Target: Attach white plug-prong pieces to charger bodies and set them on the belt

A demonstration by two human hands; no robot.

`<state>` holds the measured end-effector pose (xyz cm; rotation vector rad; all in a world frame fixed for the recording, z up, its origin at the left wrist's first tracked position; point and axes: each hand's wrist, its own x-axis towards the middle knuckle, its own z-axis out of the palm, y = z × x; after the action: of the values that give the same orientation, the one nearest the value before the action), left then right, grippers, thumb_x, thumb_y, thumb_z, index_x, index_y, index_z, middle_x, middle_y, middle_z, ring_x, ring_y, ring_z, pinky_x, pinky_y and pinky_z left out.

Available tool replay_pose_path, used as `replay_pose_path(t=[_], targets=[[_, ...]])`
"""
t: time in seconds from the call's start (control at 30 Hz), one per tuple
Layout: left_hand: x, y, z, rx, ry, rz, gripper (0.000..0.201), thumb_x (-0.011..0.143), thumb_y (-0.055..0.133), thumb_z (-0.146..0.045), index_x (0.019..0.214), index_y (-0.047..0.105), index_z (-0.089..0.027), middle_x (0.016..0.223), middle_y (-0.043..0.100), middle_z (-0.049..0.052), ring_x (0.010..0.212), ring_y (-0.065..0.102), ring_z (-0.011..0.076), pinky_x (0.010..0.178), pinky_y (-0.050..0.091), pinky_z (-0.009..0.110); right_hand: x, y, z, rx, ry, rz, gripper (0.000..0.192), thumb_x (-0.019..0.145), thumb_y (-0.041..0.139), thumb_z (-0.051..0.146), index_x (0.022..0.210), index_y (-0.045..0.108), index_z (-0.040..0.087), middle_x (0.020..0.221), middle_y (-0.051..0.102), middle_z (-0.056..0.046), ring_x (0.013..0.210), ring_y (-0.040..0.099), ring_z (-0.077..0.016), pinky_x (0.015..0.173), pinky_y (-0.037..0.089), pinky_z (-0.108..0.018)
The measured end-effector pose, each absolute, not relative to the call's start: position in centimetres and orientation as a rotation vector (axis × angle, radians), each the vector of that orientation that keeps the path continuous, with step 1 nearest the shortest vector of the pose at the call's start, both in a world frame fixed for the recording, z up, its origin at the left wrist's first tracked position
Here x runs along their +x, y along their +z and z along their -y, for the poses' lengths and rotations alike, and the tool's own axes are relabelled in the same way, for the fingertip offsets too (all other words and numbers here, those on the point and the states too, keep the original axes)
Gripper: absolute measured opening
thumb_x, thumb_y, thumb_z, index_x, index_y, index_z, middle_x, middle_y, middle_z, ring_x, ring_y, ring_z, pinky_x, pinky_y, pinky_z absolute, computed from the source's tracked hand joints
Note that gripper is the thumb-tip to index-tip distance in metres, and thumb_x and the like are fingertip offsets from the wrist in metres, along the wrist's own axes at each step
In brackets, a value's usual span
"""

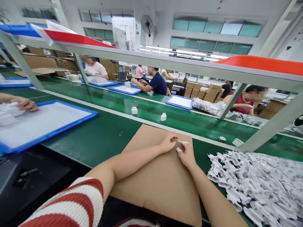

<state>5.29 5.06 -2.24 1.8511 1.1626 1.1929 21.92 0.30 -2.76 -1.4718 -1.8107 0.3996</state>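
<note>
My left hand (168, 143) rests over the upper part of a brown cardboard sheet (153, 179), its fingers curled in. The fingertips meet the tip of a white-covered finger on my right hand (187, 155); whether anything small is pinched there, I cannot make out. White coverings wrap the thumb and a finger of my right hand, and these two are spread apart with a gap between them. Beyond the cardboard, two white plug adapters (134, 110) stand on the green belt (149, 118). A large heap of white plastic shell parts (265, 186) lies right of my right forearm.
At left, another person's hand (26, 104) touches white pieces on a blue-rimmed tray (78, 108). A metal shelf frame (165, 61) crosses above the belt, with a slanting post (272, 123) at right. Several co-workers sit across the belt beside trays (180, 101) and bagged parts (208, 106).
</note>
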Motion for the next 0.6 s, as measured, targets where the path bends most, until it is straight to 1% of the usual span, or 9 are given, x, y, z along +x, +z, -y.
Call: replay_pose_path(t=[0.1,0.2,0.27,0.33,0.37,0.43,0.47,0.53,0.6], targets=[[5.0,-2.5,-5.9,1.699,1.257,-1.363,0.035,0.086,0.058,-0.007,0.118,0.067,-0.017,0.125,0.068,0.013,0.109,0.068,0.0217,0.1,0.057,0.037,21.7,-2.6,-0.1,-1.517,0.381,1.843,0.044,0.085,0.061,0.032,0.127,0.068,0.022,0.127,0.062,-0.012,0.124,0.059,-0.0317,0.11,0.047,-0.051],[4.0,-1.9,-8.1,1.546,1.326,-1.609,0.043,0.087,0.061,-0.009,0.129,0.059,-0.017,0.136,0.059,0.016,0.121,0.064,0.024,0.106,0.053,0.037,21.5,-2.5,0.1,-1.553,0.388,1.869,0.044,0.086,0.061,0.032,0.129,0.067,0.022,0.131,0.061,-0.012,0.129,0.057,-0.032,0.111,0.046,-0.05],[2.6,-0.7,-10.6,1.463,1.374,-1.779,0.053,0.086,0.066,-0.012,0.137,0.053,-0.017,0.146,0.05,0.019,0.137,0.053,0.0277,0.116,0.044,0.039,21.4,-2.5,0.1,-1.565,0.396,1.883,0.044,0.087,0.061,0.033,0.13,0.065,0.022,0.132,0.059,-0.012,0.131,0.056,-0.0317,0.112,0.045,-0.049],[0.8,0.7,-13.4,1.4,1.4,-1.931,0.067,0.083,0.071,-0.014,0.144,0.045,-0.015,0.157,0.038,0.022,0.151,0.035,0.0314,0.126,0.03,0.041,21.4,-2.3,0.2,-1.57,0.391,1.904,0.044,0.088,0.061,0.032,0.13,0.064,0.02,0.133,0.059,-0.013,0.131,0.055,-0.0319,0.113,0.044,-0.049],[-0.1,1.4,-14.9,1.373,1.393,-1.992,0.074,0.081,0.074,-0.016,0.147,0.041,-0.013,0.161,0.032,0.024,0.155,0.028,0.0332,0.128,0.025,0.042,21.3,-2.2,0.3,-1.574,0.387,1.915,0.044,0.089,0.061,0.032,0.13,0.064,0.02,0.134,0.059,-0.013,0.131,0.055,-0.0322,0.114,0.043,-0.049],[-1.8,2.4,-17.5,1.342,1.342,-2.071,0.089,0.076,0.082,-0.018,0.151,0.035,-0.01,0.164,0.027,0.028,0.158,0.022,0.037,0.128,0.022,0.046,21.3,-1.8,0.5,-1.593,0.383,1.927,0.042,0.089,0.063,0.031,0.129,0.065,0.019,0.133,0.059,-0.013,0.131,0.055,-0.0327,0.114,0.043,-0.049],[-2.6,2.7,-18.6,1.342,1.307,-2.088,0.095,0.072,0.085,-0.019,0.151,0.034,-0.009,0.164,0.027,0.029,0.158,0.022,0.0385,0.128,0.022,0.047,21.2,-1.6,0.7,-1.605,0.385,1.93,0.041,0.089,0.063,0.03,0.129,0.065,0.019,0.133,0.059,-0.013,0.13,0.055,-0.0327,0.113,0.044,-0.049],[-3.7,2.7,-20.3,1.376,1.24,-2.086,0.102,0.065,0.09,-0.02,0.15,0.037,-0.008,0.163,0.033,0.03,0.157,0.026,0.0395,0.127,0.025,0.047,21.1,-1.1,1.1,-1.623,0.401,1.94,0.041,0.091,0.063,0.03,0.13,0.064,0.019,0.135,0.059,-0.013,0.13,0.056,-0.0323,0.113,0.044,-0.048],[-4.6,2.4,-21.4,1.427,1.188,-2.056,0.095,0.063,0.091,-0.021,0.145,0.045,-0.008,0.157,0.045,0.029,0.152,0.037,0.0389,0.124,0.032,0.044,20.9,-0.7,1.5,-1.629,0.427,1.953,0.042,0.092,0.062,0.031,0.132,0.063,0.019,0.137,0.058,-0.014,0.132,0.054,-0.0323,0.114,0.043,-0.049]])
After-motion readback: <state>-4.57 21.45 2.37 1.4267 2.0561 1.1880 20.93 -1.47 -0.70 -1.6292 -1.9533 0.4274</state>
